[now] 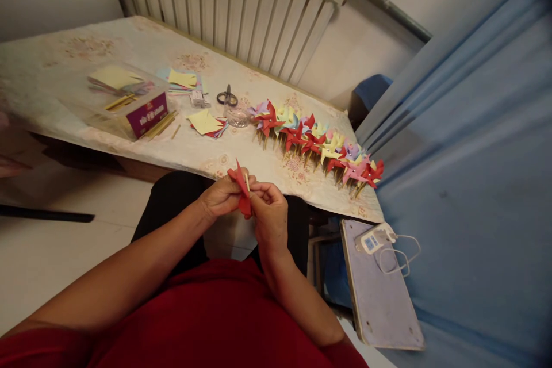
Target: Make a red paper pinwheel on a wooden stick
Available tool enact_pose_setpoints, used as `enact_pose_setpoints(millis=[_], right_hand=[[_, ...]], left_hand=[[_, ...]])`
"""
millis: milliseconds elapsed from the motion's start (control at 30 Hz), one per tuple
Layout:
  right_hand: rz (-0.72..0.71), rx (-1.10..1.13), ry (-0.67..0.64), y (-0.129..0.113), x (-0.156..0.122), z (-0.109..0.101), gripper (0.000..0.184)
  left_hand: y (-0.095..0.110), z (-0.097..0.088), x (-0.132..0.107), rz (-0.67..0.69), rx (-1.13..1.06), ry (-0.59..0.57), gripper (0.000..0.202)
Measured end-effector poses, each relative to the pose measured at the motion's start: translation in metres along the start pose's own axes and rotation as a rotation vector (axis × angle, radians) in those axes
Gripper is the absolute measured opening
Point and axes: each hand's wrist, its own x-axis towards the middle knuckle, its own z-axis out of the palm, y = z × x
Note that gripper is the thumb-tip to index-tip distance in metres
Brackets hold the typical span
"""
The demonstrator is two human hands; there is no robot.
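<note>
A red paper pinwheel [244,204], seen nearly edge-on, is held between my two hands above my lap, just off the table's front edge. My left hand [222,195] grips it from the left, fingers curled behind the paper. A short pale stick [246,181] shows beside the red paper. On the other side, my right hand [271,211] is closed, its thumb and fingers pinching at the pinwheel's middle; the exact contact is hidden. Finished-looking pinwheels [317,141] in several colours stand in a cluster on the table to the right.
On the flowered tablecloth [194,155] lie scissors [227,96], a clear round dish [237,117], cut paper squares [206,123] and a small box [199,99]. A clear bin [149,117] holds paper and sticks. A power strip [374,239] rests on a low stool [383,305] at right.
</note>
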Motion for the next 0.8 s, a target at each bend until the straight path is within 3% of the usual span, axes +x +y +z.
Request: enact_pose_setpoints(millis=[333,800], right_hand=[[-0.036,-0.011,-0.007,0.0079,0.0027,-0.0039,0.010],[-0.049,-0.079,-0.004,0.0002,-0.0018,-0.0011,0.009]], left_hand=[[-0.0022,-0.0104,0.0017,0.008,0.030,-0.012,0.033],[0.0003,-0.0059,0.0006,0.016,0.062,0.002,0.033]])
